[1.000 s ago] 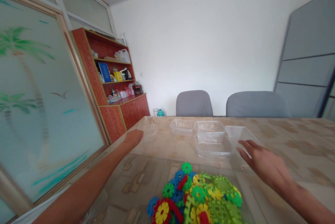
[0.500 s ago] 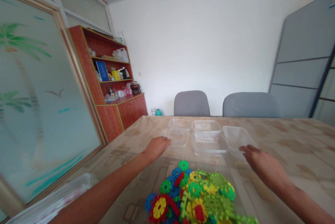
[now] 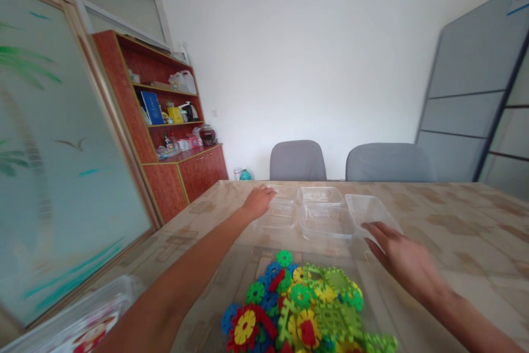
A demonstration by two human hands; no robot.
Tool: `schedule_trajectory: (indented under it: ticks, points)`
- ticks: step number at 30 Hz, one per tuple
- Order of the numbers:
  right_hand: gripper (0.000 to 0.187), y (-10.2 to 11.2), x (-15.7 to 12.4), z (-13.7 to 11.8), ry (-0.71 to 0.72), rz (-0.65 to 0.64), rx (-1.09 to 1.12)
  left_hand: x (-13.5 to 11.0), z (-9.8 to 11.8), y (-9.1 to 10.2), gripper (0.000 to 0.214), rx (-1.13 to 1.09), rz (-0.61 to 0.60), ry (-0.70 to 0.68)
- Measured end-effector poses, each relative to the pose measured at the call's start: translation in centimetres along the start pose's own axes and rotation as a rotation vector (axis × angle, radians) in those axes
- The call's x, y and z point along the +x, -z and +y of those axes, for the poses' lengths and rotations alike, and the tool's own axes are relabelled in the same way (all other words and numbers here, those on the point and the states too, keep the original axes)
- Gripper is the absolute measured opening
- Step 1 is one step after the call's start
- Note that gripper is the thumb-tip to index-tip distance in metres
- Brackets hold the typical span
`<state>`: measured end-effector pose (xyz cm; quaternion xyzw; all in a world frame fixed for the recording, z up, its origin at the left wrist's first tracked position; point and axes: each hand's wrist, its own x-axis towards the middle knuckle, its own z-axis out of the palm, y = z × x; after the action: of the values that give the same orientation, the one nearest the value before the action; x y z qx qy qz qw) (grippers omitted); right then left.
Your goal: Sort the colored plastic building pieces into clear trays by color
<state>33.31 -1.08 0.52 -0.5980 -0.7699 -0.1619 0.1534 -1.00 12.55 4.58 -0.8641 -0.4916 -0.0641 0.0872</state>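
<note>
Several clear plastic trays stand grouped on the patterned table (image 3: 454,243). My left hand (image 3: 258,202) reaches far forward and rests on the rim of the left trays (image 3: 278,213), fingers curled over the edge. My right hand (image 3: 397,258) hovers flat with fingers stretched out beside the rightmost tray (image 3: 367,208), just short of the middle tray (image 3: 326,221). Near me lies a heap of colourful plastic gear and snowflake blocks (image 3: 297,309) in red, yellow, green and blue.
Two grey chairs (image 3: 297,160) stand behind the table's far edge. A red wooden cabinet (image 3: 165,127) with bottles and a book stands at the left wall. A clear bin lid with a sticker (image 3: 82,325) sits at the lower left.
My left hand moved right and forward, bringing a clear tray in beside the other trays. My right hand stayed near the rightmost tray.
</note>
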Motion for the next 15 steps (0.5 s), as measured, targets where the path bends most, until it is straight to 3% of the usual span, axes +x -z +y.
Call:
schedule_trajectory:
  ticks: [7, 15]
  points:
    - [0.034, 0.1, 2.4, -4.7, 0.157, -0.102, -0.022, 2.9, 0.7, -2.0, 0.028, -0.012, -0.153, -0.005]
    - [0.027, -0.3, 3.5, -4.0, 0.130, -0.123, 0.009, 3.1, 1.5, -2.7, 0.027, -0.094, -0.140, 0.011]
